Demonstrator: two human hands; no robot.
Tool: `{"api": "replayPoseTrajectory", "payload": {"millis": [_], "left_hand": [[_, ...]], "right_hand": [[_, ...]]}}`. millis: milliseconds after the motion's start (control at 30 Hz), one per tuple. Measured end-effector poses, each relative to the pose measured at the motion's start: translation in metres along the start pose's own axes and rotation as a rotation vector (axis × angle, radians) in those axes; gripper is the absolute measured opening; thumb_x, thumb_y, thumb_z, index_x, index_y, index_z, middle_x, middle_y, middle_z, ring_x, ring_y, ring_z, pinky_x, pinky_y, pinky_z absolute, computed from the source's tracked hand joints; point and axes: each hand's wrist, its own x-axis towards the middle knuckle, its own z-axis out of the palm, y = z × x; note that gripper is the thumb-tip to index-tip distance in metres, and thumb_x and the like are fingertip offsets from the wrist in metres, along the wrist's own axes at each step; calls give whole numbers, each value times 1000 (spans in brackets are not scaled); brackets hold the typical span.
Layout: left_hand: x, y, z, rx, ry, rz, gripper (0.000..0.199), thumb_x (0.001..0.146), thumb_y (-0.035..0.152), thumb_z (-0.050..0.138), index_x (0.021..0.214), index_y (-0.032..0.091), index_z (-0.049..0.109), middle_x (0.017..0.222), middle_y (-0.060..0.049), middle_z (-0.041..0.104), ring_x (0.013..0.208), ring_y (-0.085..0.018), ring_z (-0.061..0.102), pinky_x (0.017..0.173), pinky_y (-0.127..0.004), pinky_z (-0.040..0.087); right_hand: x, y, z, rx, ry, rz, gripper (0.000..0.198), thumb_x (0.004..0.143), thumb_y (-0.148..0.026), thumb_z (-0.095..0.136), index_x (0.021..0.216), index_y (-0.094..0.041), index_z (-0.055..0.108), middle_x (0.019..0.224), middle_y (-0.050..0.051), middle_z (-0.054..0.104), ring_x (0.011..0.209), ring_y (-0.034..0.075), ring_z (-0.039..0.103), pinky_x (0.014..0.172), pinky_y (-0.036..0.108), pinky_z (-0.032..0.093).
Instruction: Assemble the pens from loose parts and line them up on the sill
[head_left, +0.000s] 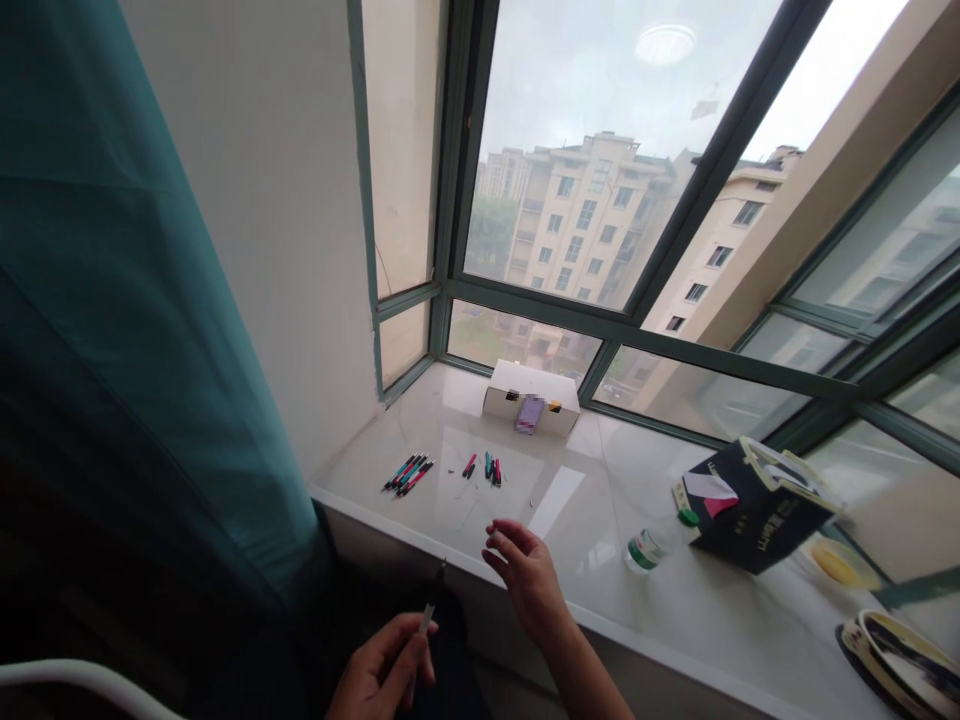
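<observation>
My left hand (pixel 386 665) is low in the frame, in front of the sill's edge. It grips a slim pen part (pixel 429 612) with a pale barrel and a dark upper end, tilted up to the right. My right hand (pixel 529 575) hovers over the front edge of the white sill. Its thumb and fingertips are bent towards one another; any small thing between them is too small to name. Beyond the hands lie a bunch of pens (pixel 409 474) in black, red and teal, and short coloured pen barrels (pixel 493 469). Tiny bits are scattered near them.
At the back of the sill (pixel 592 470) stands a white box (pixel 536 390) with a purple packet (pixel 529 412) against its front. A green-capped bottle (pixel 646 550) and a dark carton (pixel 757 505) are to the right. A teal curtain (pixel 225 350) hangs at left.
</observation>
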Motion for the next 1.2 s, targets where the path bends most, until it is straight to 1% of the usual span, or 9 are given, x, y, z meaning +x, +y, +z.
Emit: {"api": "replayPoseTrajectory", "payload": {"millis": [67,167,267,367,533,700,1000,1100,1200], "left_hand": [[-7,8,-1,11,-19,20,54,80,64,56,104,16,68,64,0,58,56,-12,47,55,-23,39],[-20,17,-7,31,-43,67,50,83,57,57,108,16,67,64,1,54,59,-12,47,57,-22,38],[-32,20,-16,33,-37,108,46,85,53,57,111,15,67,65,1,52,60,-11,47,57,-21,38],[-43,21,-24,17,-23,136,46,85,51,58,111,14,68,64,1,51,59,-11,46,55,-21,37],[-62,16,-32,-11,-45,123,48,84,51,59,113,13,67,63,1,50,57,-10,44,53,-21,36],[-78,8,-35,11,-83,117,47,84,52,59,112,15,68,63,1,51,57,-10,44,53,-20,36],[-104,-1,-41,-10,-102,120,47,86,50,58,110,12,68,62,1,50,56,-9,43,51,-19,34],[-111,-7,-43,-21,-72,130,47,86,50,58,112,12,67,61,2,49,54,-8,42,49,-19,32],[-116,-9,-47,39,-18,178,46,86,49,59,113,13,68,64,0,55,57,-10,47,51,-20,36]], "right_hand": [[-27,-12,27,24,-57,26,32,67,-28,84,94,-17,70,95,7,68,83,18,65,79,35,55],[-57,-23,61,75,-121,21,31,67,-27,84,92,-17,70,92,7,69,87,21,67,79,36,55],[-77,-25,82,117,-149,0,30,68,-27,84,92,-18,69,92,5,69,89,21,67,81,36,54],[-91,-23,94,146,-162,-29,27,70,-25,82,92,-20,68,93,3,69,92,20,67,83,35,53],[-114,-14,103,138,-159,-50,25,71,-25,81,92,-21,67,95,3,69,91,20,67,82,34,53],[-135,-2,103,98,-175,-67,28,70,-29,82,92,-20,67,94,5,69,90,21,66,81,36,53],[-164,19,103,78,-160,-99,44,72,-28,80,113,-20,67,97,6,68,93,23,66,83,40,54],[-171,22,104,4,-174,-109,44,71,-34,80,111,-18,68,95,8,70,91,22,67,82,40,54],[-173,18,102,-141,-226,-135,36,73,-38,79,101,-16,71,90,8,71,87,21,67,80,37,55]]}}
